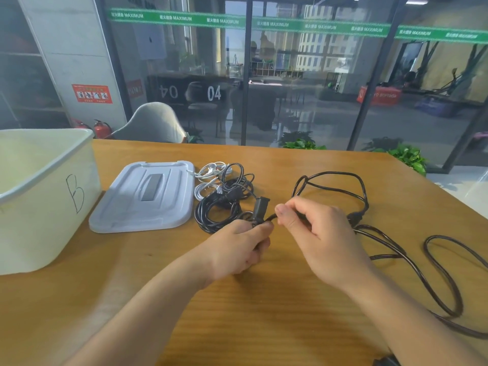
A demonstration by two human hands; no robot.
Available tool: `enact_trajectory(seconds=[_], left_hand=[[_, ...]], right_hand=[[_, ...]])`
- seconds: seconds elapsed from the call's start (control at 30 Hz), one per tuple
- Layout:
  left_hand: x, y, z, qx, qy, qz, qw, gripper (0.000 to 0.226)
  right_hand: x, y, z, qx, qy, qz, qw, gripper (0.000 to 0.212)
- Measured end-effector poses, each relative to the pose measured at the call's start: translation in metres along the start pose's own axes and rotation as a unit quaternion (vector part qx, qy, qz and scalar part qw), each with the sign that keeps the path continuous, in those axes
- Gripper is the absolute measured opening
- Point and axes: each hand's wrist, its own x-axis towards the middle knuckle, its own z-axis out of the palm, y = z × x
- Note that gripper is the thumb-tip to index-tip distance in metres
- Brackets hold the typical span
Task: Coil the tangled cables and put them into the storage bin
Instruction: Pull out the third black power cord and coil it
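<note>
On the wooden table (pixel 264 313), far left: white storage bin (pixel 47 196), inside not visible, grey lid (pixel 148 199) beside.
Both hands, left hand (pixel 237 249) and right hand (pixel 317 233), pinch the black cable (pixel 412 262); tangled cables (pixel 224 191) lie behind; glass wall beyond.

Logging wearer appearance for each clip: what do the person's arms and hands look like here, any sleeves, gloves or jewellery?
Both forearms are bare right down to the frame's lower edge; no sleeves show. The left hand and right hand wear no gloves, and no rings, watch or bracelet are visible. Short, unpainted nails show on the right hand.
</note>
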Motion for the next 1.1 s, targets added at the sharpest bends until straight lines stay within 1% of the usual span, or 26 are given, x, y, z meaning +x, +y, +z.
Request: enact_trajectory(seconds=[0.1,0.17,0.2,0.27,0.33,0.47,0.53,0.6,0.7,0.8,0.93,1.1], left_hand=[[0.003,-0.003,-0.003,-0.009,0.057,0.035,0.998,0.052],[0.003,-0.004,-0.006,-0.032,0.071,0.060,0.995,0.055],[0.002,-0.004,-0.007,-0.047,0.072,0.070,0.994,0.052],[0.000,-0.002,-0.007,-0.085,0.067,0.088,0.990,0.038],[0.000,-0.003,-0.006,-0.121,0.056,0.099,0.986,0.037],[0.000,-0.001,-0.006,-0.231,0.050,0.080,0.968,0.054],[-0.001,0.001,-0.007,-0.246,0.042,0.081,0.965,0.060],[-0.001,0.001,-0.006,-0.236,0.041,0.086,0.967,0.063],[-0.001,0.001,-0.004,-0.235,0.052,0.095,0.966,0.055],[0.000,0.001,-0.006,-0.280,0.060,0.118,0.951,0.042],[-0.004,0.005,-0.007,-0.317,0.027,0.162,0.934,0.040],[-0.014,0.015,-0.006,-0.340,-0.065,0.188,0.919,0.036]], right_hand=[[-0.003,-0.008,0.008,0.099,-0.061,0.001,0.993,0.039],[-0.006,-0.012,0.012,0.130,-0.092,-0.001,0.987,0.037],[-0.008,-0.014,0.014,0.137,-0.105,-0.002,0.985,0.035],[-0.010,-0.018,0.017,0.141,-0.126,-0.007,0.982,0.030],[-0.011,-0.019,0.017,0.138,-0.137,-0.008,0.981,0.028],[-0.012,-0.019,0.016,0.130,-0.150,-0.004,0.980,0.029],[-0.013,-0.020,0.018,0.129,-0.167,0.000,0.978,0.031],[-0.014,-0.020,0.021,0.114,-0.193,0.001,0.974,0.033],[-0.015,-0.017,0.024,0.104,-0.239,0.005,0.966,0.038],[-0.017,-0.015,0.027,0.098,-0.289,0.012,0.952,0.039],[-0.019,-0.013,0.033,0.087,-0.330,0.010,0.940,0.039],[-0.016,-0.004,0.032,0.073,-0.359,0.017,0.930,0.047]])
